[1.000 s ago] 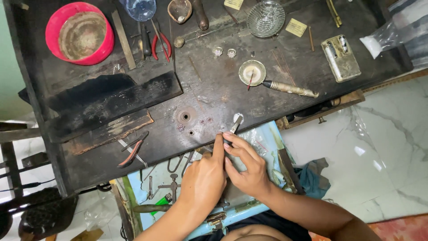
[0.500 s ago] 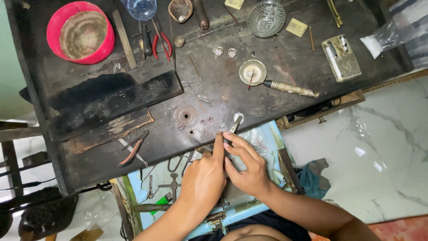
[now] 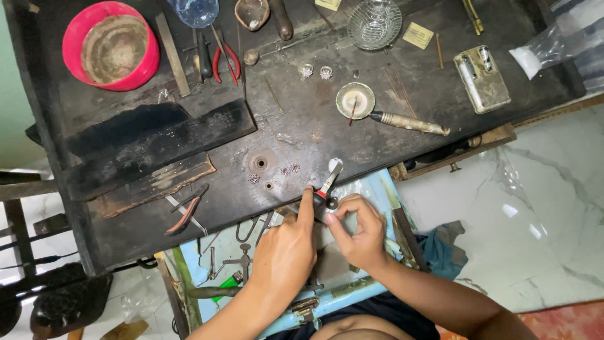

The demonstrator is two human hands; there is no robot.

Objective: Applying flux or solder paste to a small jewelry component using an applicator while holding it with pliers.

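I see a dark, scarred wooden workbench (image 3: 302,126) carrying a red bowl (image 3: 113,45), red-handled pliers (image 3: 226,61), a glass dish (image 3: 375,23), a small round tin (image 3: 355,100), a metal case (image 3: 482,78) and black slabs (image 3: 157,135).

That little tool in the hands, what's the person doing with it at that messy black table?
A person is working at the near edge of a dark workbench. The left hand holds a small red-collared tool, its tip pointing up onto the bench. The right hand pinches a tiny dark piece against it. Red pliers, a red bowl and a glass dish lie farther back, untouched.
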